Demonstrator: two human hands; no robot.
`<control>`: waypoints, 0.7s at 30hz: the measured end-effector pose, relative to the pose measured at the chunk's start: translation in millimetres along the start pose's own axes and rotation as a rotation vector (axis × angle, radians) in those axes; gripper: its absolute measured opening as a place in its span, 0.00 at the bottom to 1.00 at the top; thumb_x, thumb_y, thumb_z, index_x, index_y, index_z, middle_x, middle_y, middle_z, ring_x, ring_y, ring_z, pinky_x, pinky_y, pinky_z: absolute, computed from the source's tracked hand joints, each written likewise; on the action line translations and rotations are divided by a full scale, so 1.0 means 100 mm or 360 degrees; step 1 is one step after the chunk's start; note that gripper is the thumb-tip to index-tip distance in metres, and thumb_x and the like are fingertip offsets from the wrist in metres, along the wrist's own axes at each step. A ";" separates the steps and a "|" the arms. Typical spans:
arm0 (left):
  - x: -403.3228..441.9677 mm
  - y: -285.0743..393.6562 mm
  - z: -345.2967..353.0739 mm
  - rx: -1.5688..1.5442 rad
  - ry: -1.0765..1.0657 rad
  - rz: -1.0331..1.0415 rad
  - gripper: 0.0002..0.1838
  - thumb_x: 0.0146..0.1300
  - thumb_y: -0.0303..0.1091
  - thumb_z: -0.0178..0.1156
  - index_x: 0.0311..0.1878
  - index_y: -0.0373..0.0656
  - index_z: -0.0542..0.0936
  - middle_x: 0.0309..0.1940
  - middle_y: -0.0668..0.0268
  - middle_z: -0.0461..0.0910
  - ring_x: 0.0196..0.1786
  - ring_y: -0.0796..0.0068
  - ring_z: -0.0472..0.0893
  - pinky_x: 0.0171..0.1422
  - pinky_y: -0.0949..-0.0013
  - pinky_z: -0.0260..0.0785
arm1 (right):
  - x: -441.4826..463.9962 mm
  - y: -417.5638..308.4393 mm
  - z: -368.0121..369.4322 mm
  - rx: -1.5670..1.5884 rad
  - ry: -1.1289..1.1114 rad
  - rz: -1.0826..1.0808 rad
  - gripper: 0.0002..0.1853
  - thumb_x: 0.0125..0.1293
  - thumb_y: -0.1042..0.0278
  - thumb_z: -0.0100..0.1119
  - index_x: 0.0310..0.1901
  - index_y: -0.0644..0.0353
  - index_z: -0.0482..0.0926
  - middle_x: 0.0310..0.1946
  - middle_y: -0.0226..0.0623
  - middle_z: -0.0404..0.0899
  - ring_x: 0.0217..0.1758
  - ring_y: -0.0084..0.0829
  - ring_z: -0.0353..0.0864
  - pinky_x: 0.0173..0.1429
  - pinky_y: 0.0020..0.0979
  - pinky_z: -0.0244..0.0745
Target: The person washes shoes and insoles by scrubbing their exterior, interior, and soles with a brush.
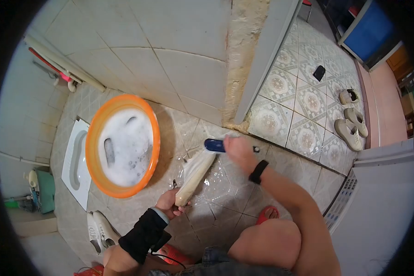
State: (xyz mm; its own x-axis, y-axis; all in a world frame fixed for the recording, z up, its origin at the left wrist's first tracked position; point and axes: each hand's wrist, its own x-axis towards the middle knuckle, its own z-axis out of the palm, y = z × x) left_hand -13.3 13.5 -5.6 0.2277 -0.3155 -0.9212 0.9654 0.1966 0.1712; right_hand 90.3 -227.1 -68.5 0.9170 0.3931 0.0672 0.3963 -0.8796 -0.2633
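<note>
My left hand (167, 201) is closed around the lower end of a wet, pale shoe (198, 174), held at a slant above the tiled floor. The fingers of my right hand (240, 152) wrap round a dark blue scrubbing brush (213, 146). The head of this brush rests against the far end of the shoe; its bristles are mostly hidden. To the left stands an orange basin (156, 138) full of white suds, with parts of dark-edged items showing through the foam.
A white squat toilet (78, 161) lies left of the basin. A pair of white shoes (101, 230) stands at lower left, near my red slippers (267, 214). Past the doorway, several pale shoes (349, 133) and a black object (319, 72) lie on patterned tiles.
</note>
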 end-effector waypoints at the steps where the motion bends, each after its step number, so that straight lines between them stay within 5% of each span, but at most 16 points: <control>1: 0.00 -0.01 -0.02 0.0009 0.0001 0.0005 0.15 0.64 0.44 0.39 0.46 0.49 0.70 0.27 0.59 0.74 0.14 0.78 0.64 0.11 0.80 0.50 | -0.01 0.03 -0.02 0.0024 -0.0015 0.0016 0.09 0.54 0.64 0.49 0.20 0.56 0.74 0.14 0.40 0.75 0.16 0.38 0.77 0.19 0.39 0.69; 4: 0.07 -0.04 -0.08 -0.0179 -0.0212 -0.0059 0.16 0.64 0.45 0.39 0.47 0.49 0.70 0.27 0.59 0.73 0.14 0.79 0.63 0.11 0.82 0.49 | -0.20 -0.44 -0.21 0.0240 -0.0115 -0.0330 0.10 0.53 0.63 0.51 0.17 0.55 0.73 0.14 0.41 0.74 0.16 0.38 0.76 0.18 0.39 0.68; 6: 0.07 -0.03 -0.13 -0.0313 -0.0267 -0.0158 0.16 0.64 0.44 0.39 0.48 0.49 0.69 0.28 0.59 0.73 0.15 0.80 0.62 0.11 0.82 0.47 | -0.36 -0.81 -0.36 0.0697 0.0177 -0.0282 0.09 0.53 0.64 0.50 0.19 0.56 0.70 0.13 0.42 0.73 0.15 0.39 0.75 0.18 0.41 0.66; 7: 0.05 -0.04 -0.12 -0.0315 -0.0253 -0.0172 0.16 0.64 0.44 0.39 0.48 0.49 0.69 0.28 0.59 0.73 0.15 0.80 0.62 0.11 0.82 0.47 | -0.25 -0.65 -0.27 0.0117 -0.0151 -0.0421 0.11 0.52 0.62 0.50 0.17 0.55 0.73 0.14 0.43 0.74 0.15 0.41 0.75 0.18 0.40 0.67; 9: 0.00 0.00 -0.06 -0.0256 -0.0282 -0.0163 0.16 0.64 0.45 0.38 0.48 0.49 0.68 0.28 0.58 0.73 0.14 0.80 0.61 0.11 0.82 0.46 | -0.01 -0.06 0.21 0.0123 0.0051 0.0020 0.11 0.55 0.65 0.47 0.18 0.57 0.72 0.13 0.42 0.73 0.15 0.40 0.75 0.18 0.40 0.67; 12: -0.02 0.01 -0.03 -0.0138 -0.0245 -0.0152 0.17 0.64 0.45 0.37 0.49 0.50 0.68 0.29 0.57 0.73 0.13 0.81 0.59 0.10 0.82 0.45 | 0.03 0.11 -0.01 0.0026 0.0022 -0.0046 0.09 0.56 0.65 0.47 0.21 0.57 0.72 0.14 0.42 0.74 0.16 0.39 0.76 0.17 0.40 0.67; 14: -0.01 0.01 -0.03 -0.0378 -0.0314 -0.0303 0.16 0.64 0.44 0.36 0.49 0.51 0.68 0.29 0.56 0.73 0.13 0.82 0.59 0.10 0.82 0.46 | -0.18 -0.50 -0.28 0.0186 -0.0213 -0.0174 0.11 0.55 0.63 0.47 0.21 0.58 0.72 0.14 0.42 0.75 0.16 0.40 0.76 0.20 0.42 0.69; 17: 0.03 0.01 -0.15 -0.0372 -0.0335 -0.0304 0.15 0.64 0.42 0.35 0.45 0.49 0.68 0.26 0.54 0.73 0.12 0.80 0.59 0.11 0.80 0.46 | -0.29 -0.58 0.09 0.0263 -0.0078 -0.0366 0.08 0.57 0.66 0.47 0.25 0.58 0.70 0.11 0.41 0.70 0.13 0.40 0.73 0.16 0.40 0.63; 21: -0.06 0.03 -0.03 -0.0328 -0.0365 -0.0189 0.15 0.64 0.43 0.35 0.45 0.50 0.68 0.27 0.52 0.74 0.12 0.80 0.59 0.10 0.80 0.46 | 0.04 -0.05 0.07 -0.0043 0.0120 0.0048 0.11 0.56 0.62 0.49 0.22 0.59 0.72 0.14 0.43 0.74 0.15 0.41 0.75 0.19 0.42 0.67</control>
State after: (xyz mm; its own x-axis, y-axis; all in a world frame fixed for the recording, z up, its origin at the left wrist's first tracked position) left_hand -12.1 19.0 -1.1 0.1605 -0.5437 -0.8238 0.9462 0.3223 -0.0283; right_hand 91.6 -219.1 -73.2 0.9289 0.3458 0.1322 0.3685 -0.8980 -0.2405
